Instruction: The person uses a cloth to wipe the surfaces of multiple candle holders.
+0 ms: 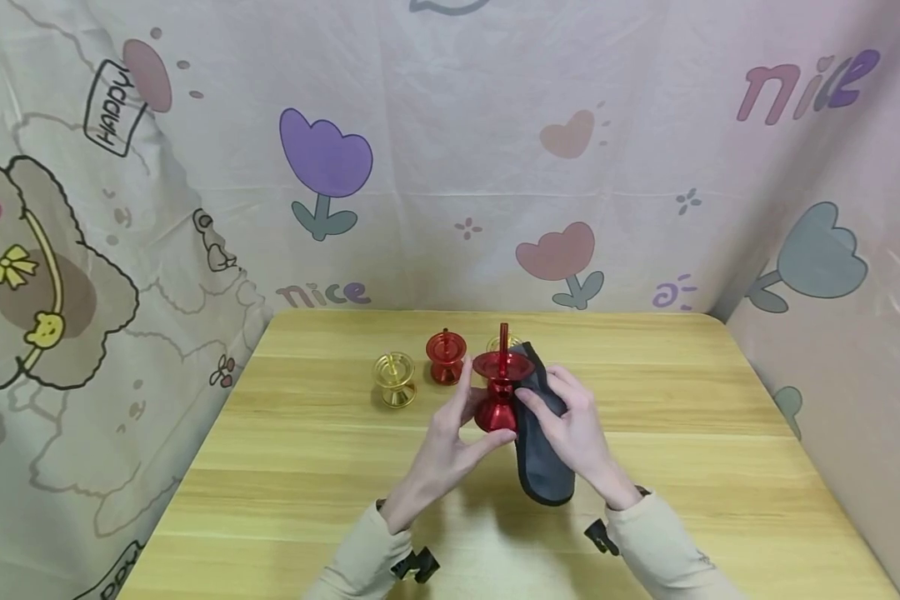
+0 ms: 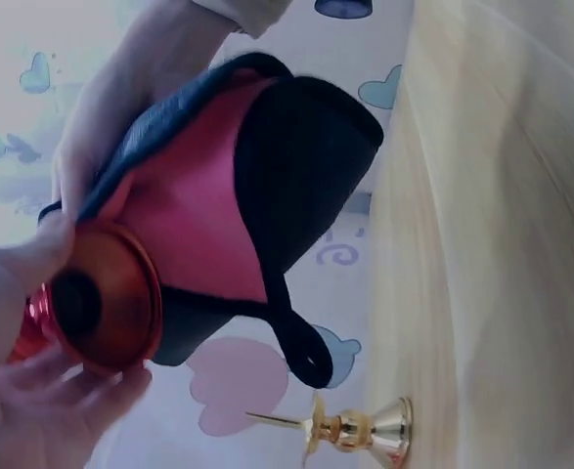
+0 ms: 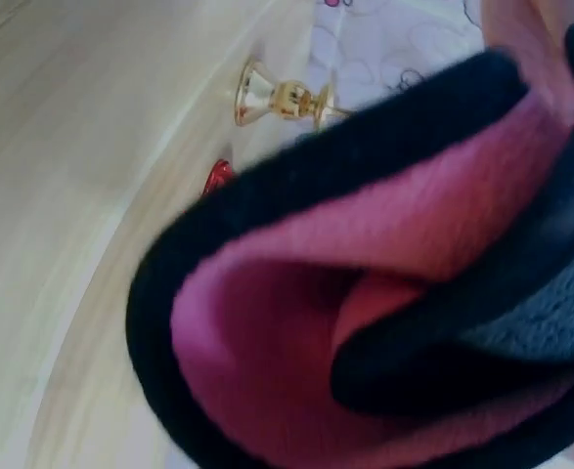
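Observation:
My left hand (image 1: pixel 450 433) holds a glossy red candle holder (image 1: pixel 498 412) by its base, thumb and fingers on either side. A wide dish and an upright spike top the holder. In my right hand (image 1: pixel 573 417) is a folded dark grey cloth (image 1: pixel 543 467) with black edging, pressed against the holder's right side. The left wrist view shows the cloth's pink inner face (image 2: pixel 203 186), a hanging loop (image 2: pixel 306 352) and the holder's round underside (image 2: pixel 110 293). The cloth hides most of my right hand's fingers in the right wrist view.
On the wooden table (image 1: pixel 285 500) stand a gold candle holder (image 1: pixel 396 383) and a smaller red one (image 1: pixel 446 358), left of my hands. Another gold holder (image 1: pixel 495 342) is partly hidden behind the held one. Printed fabric (image 1: pixel 435 150) hangs behind and at both sides.

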Action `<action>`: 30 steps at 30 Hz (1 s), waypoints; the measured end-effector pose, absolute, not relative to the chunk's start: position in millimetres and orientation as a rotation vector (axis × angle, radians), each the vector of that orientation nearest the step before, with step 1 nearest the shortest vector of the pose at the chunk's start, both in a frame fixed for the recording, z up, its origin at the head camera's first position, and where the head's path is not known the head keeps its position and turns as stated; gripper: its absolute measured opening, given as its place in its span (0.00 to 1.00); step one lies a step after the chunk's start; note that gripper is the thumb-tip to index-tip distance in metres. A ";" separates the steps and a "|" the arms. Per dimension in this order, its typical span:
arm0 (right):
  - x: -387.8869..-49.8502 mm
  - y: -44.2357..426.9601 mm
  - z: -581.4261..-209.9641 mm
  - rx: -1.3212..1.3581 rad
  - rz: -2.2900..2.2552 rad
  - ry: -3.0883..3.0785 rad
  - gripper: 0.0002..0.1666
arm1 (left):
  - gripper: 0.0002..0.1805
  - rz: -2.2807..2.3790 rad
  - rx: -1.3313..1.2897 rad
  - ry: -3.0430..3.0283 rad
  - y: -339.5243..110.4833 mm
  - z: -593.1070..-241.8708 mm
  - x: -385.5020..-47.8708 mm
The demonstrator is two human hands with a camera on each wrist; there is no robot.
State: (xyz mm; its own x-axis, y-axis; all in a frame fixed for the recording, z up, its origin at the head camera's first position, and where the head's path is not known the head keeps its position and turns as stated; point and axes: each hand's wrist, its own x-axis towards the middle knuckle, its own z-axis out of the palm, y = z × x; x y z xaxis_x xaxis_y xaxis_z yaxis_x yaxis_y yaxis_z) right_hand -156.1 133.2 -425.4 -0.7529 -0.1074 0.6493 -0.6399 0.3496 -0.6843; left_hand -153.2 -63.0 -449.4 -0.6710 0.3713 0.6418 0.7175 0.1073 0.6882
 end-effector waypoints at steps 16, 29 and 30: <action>-154.2 134.5 -423.8 0.631 1.415 -2.129 0.13 | 0.65 -1.816 -0.981 -2.179 -58.8 -444.5 -147.6; -152.3 137.0 -422.2 0.637 1.448 -2.138 0.14 | 0.56 -1.762 -1.200 -2.043 -67.0 -450.8 -153.3; -153.7 139.9 -422.8 0.629 1.522 -2.153 0.14 | 0.55 -1.815 -1.231 -2.046 -68.9 -451.0 -153.9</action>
State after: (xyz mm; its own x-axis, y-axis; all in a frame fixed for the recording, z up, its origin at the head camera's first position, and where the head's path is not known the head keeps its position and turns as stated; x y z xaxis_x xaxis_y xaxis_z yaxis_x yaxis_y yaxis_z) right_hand -153.7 139.9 -422.8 -0.8058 -0.1171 0.5804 -0.5862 0.2959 -0.7542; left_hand -153.9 -68.9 -451.0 -0.6548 0.4711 0.5910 0.6428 -0.0640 0.7633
